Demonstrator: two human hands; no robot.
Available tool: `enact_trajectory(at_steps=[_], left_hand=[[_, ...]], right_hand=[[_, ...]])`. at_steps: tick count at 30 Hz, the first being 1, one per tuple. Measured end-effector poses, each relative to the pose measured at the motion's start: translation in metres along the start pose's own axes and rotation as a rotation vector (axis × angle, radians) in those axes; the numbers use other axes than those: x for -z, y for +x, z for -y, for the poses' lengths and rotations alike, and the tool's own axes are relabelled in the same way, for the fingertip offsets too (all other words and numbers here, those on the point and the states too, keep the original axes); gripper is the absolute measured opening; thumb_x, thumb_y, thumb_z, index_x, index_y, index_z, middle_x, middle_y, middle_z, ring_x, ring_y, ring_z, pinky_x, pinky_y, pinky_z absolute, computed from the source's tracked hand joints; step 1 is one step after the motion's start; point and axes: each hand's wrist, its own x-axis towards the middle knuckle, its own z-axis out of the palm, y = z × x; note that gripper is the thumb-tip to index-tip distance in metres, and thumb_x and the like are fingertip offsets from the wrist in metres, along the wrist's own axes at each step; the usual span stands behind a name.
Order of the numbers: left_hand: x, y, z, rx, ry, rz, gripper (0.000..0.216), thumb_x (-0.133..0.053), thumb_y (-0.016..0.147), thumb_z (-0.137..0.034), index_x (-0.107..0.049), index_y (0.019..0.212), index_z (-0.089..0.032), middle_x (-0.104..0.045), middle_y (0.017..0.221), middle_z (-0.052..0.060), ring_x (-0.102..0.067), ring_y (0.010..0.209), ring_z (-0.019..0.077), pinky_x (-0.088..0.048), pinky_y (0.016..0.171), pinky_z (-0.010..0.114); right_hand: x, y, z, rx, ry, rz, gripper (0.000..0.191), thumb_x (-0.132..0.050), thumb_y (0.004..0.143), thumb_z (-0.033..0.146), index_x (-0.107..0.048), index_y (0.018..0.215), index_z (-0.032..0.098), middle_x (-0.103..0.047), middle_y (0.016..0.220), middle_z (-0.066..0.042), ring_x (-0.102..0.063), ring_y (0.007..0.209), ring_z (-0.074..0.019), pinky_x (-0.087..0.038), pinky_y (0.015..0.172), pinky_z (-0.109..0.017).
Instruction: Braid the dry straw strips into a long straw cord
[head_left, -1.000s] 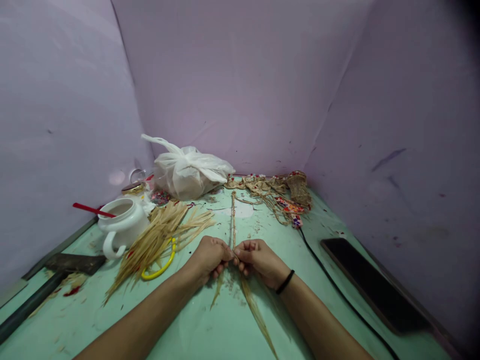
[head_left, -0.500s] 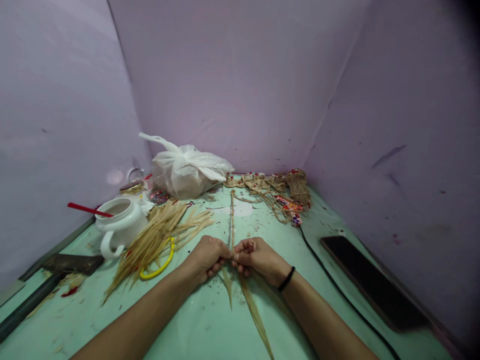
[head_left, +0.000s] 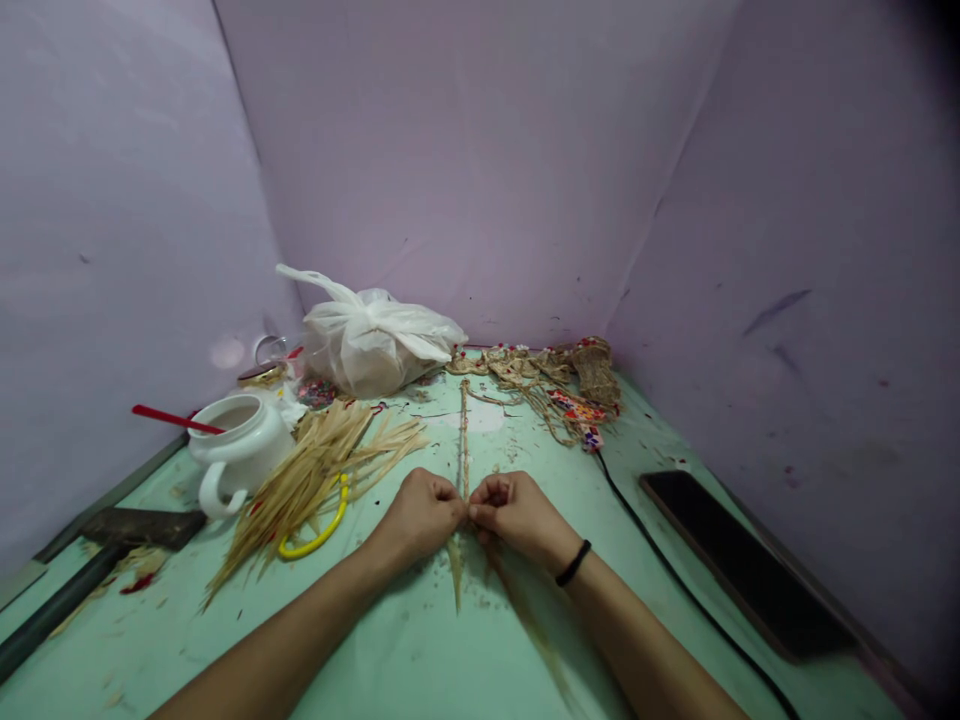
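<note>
A thin tan braided cord (head_left: 465, 440) runs straight from the back of the green table down to my fingers. My left hand (head_left: 429, 512) is closed in a pinch at its near end. Right beside it, my right hand (head_left: 504, 510) pinches the same end, and the fingertips of both hands almost touch. Loose flat strands of dry fibre (head_left: 456, 580) hang below my left hand. A longer strand (head_left: 536, 630), blurred, trails toward me under my right hand. The exact crossing of strands is hidden behind my fingers.
At left lie dry fibre strips (head_left: 315, 470), a yellow ring (head_left: 315, 548), a white mug (head_left: 244, 450) with a red stick, and a hammer-like tool (head_left: 142, 525). Behind are a tied plastic bag (head_left: 379, 345) and beaded woven pieces (head_left: 547, 365). A phone (head_left: 739, 560) and black cable (head_left: 660, 570) lie right.
My left hand has turned slightly, its fingers curling closer over the cord's end. The long strand by my right hand has swung rightward and now blurs.
</note>
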Motion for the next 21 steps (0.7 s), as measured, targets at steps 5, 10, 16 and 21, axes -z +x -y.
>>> enact_trajectory(at_steps=[5,10,16,21], left_hand=[[-0.005,0.0,0.001,0.105,-0.09,-0.005,0.018,-0.046,0.054,-0.015,-0.036,0.039,-0.015,-0.023,0.036,-0.007,-0.018,0.037,0.0034,-0.011,0.038,0.021],[-0.004,-0.004,-0.01,0.319,-0.233,0.009,0.018,-0.045,0.055,-0.017,-0.038,0.039,-0.017,-0.029,0.029,-0.006,-0.021,0.027,0.005,-0.011,0.032,0.021],[0.003,-0.006,-0.015,0.315,-0.28,-0.002,0.015,-0.047,0.053,-0.015,-0.041,0.039,-0.016,-0.03,0.029,-0.006,-0.024,0.027,0.0045,-0.012,0.032,0.02],[0.006,-0.001,-0.01,0.252,-0.261,0.012,0.006,-0.046,0.048,-0.01,-0.049,0.043,-0.013,-0.036,0.032,-0.006,-0.025,0.033,0.0035,-0.015,0.035,0.019]], right_hand=[[0.003,-0.008,0.001,0.117,-0.36,-0.119,0.011,-0.056,0.057,0.021,-0.06,0.05,0.013,-0.058,0.046,-0.003,-0.046,0.044,-0.0092,-0.027,0.041,-0.02],[-0.007,-0.019,0.01,0.121,-0.386,-0.126,0.012,-0.051,0.057,0.016,-0.061,0.051,0.014,-0.057,0.043,-0.003,-0.045,0.042,-0.01,-0.025,0.041,-0.021],[-0.016,-0.03,0.014,0.3,-0.574,-0.161,0.017,-0.049,0.061,0.015,-0.064,0.054,0.016,-0.061,0.051,-0.005,-0.046,0.046,-0.0113,-0.024,0.045,-0.023],[-0.014,-0.033,0.015,0.425,-0.615,-0.054,0.017,-0.05,0.065,0.019,-0.06,0.052,0.016,-0.058,0.05,-0.003,-0.042,0.045,-0.0096,-0.023,0.046,-0.023]])
